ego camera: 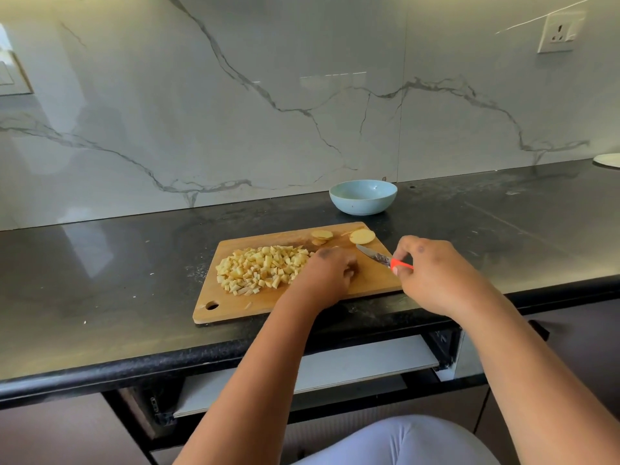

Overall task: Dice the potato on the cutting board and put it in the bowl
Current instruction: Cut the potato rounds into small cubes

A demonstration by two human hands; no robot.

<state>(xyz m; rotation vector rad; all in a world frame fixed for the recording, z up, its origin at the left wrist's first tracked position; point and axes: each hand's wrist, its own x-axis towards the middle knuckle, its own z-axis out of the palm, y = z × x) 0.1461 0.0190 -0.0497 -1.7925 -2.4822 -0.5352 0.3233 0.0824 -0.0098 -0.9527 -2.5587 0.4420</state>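
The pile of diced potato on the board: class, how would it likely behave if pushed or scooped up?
The pile is loose small cubes, so it would probably scatter rather than move as one. The cut faces look moist, so the cubes may cling to the board or a hand.

Veined marble wall (235,95) with socket (558,35) above black counter (100,280).

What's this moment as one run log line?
right hand grips knife | left hand on cutting board | diced potato piled | bowl empty
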